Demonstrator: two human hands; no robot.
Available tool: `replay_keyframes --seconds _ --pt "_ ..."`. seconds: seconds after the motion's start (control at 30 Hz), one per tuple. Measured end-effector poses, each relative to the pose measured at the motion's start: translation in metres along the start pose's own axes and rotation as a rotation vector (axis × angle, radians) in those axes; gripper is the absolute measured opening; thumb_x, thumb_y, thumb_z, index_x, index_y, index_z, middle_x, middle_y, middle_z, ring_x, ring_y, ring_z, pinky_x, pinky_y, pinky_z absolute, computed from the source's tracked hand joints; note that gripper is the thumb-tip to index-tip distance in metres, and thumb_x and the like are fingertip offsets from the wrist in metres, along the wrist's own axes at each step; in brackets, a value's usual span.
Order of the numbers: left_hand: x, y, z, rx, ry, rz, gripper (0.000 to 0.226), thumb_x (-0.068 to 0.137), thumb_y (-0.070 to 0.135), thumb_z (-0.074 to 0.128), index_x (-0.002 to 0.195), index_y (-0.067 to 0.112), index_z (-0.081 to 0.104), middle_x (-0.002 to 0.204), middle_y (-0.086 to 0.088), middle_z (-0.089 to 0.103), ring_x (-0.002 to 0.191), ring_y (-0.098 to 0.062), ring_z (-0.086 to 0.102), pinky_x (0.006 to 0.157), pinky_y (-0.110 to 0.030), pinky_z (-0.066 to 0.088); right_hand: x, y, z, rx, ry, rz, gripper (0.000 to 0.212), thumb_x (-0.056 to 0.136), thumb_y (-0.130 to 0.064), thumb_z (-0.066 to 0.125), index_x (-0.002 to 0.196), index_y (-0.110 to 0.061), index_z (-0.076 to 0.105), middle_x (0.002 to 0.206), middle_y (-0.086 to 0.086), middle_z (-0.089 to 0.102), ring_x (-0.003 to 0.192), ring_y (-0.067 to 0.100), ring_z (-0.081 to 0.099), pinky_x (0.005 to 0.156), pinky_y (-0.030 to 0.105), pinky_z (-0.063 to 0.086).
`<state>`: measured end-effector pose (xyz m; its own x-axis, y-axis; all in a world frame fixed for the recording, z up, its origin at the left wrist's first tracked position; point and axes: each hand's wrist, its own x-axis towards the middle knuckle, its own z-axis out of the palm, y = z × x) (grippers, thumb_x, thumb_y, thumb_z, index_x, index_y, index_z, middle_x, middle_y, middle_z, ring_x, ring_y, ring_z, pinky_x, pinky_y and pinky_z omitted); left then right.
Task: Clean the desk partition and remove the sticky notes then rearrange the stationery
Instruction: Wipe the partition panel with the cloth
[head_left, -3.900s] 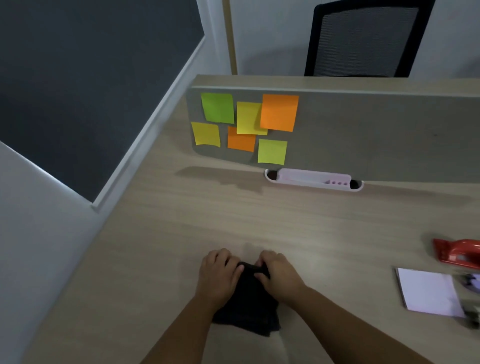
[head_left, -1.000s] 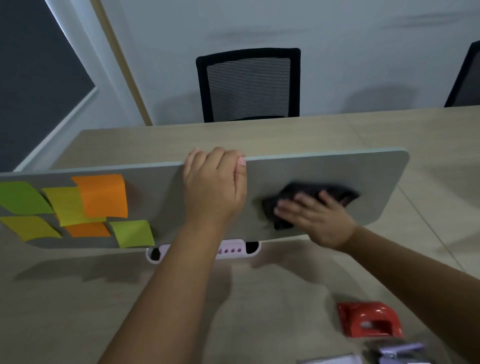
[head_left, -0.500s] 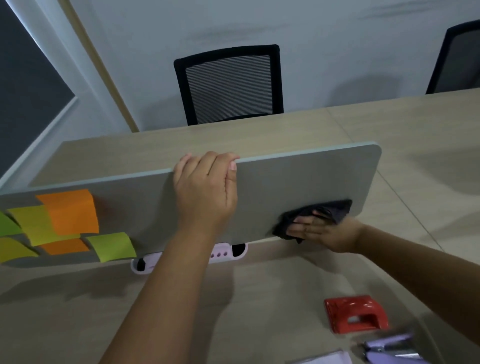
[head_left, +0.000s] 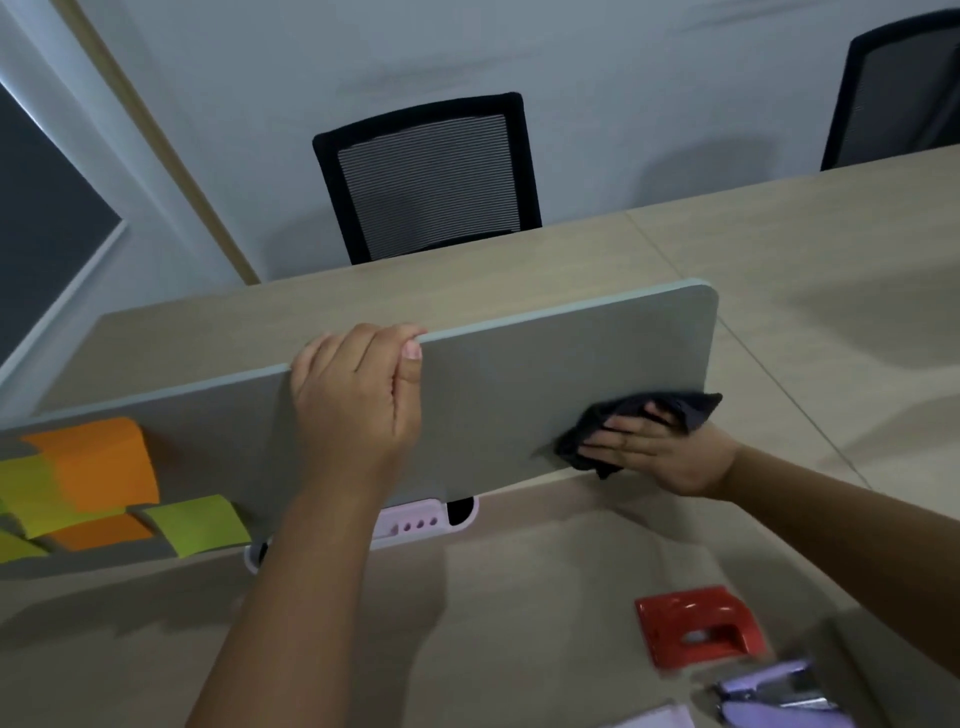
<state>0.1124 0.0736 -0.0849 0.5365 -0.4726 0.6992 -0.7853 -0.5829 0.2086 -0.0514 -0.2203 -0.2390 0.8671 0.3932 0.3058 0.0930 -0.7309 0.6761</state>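
we see the grey partition (head_left: 519, 395) upright, orange and green sticky notes (head_left: 98, 467) at its left, dark cloth (head_left: 693, 408) against its right.

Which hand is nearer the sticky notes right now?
Left. The left hand grips the top edge of the partition just right of the sticky notes; the right hand presses a cloth near its far right end.

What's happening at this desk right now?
A person is wiping the grey desk partition. The left-hand grip holds its top edge, while the right-hand grip presses a dark crumpled cloth with straight fingers against the panel's lower right corner. The orange, yellow and green sticky notes at the left end are not yet removed. A red hole punch and a lilac stapler lie untouched on the light wooden desk, near right.
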Motion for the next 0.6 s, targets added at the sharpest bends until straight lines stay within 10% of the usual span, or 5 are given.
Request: replay_keyframes --seconds 0.27,0.6 --pt "-0.029 -0.05 -0.025 0.248 0.072 -0.29 0.034 0.096 0.032 0.039 0.119 0.026 0.063 0.127 0.0 0.063 0.135 -0.028 0.039 0.109 -0.056 0.021 0.114 0.015 -0.077 0.208 0.445 0.613 0.067 0.09 -0.015 0.049 0.151 -0.023 0.023 0.162 -0.001 0.012 0.15 0.022 0.003 0.118 0.043 -0.006" --pt "-0.037 -0.087 -0.056 0.114 0.152 -0.451 0.036 0.095 0.026 0.033 0.119 0.028 0.06 0.125 0.004 0.062 0.133 -0.016 0.044 0.112 -0.053 0.007 0.278 -0.079 -0.175 0.567 0.264 0.451 0.049 0.085 -0.019 0.043 0.132 -0.015 0.056 0.131 0.003 0.06 0.119 0.026 0.056 0.105 0.038 0.027"
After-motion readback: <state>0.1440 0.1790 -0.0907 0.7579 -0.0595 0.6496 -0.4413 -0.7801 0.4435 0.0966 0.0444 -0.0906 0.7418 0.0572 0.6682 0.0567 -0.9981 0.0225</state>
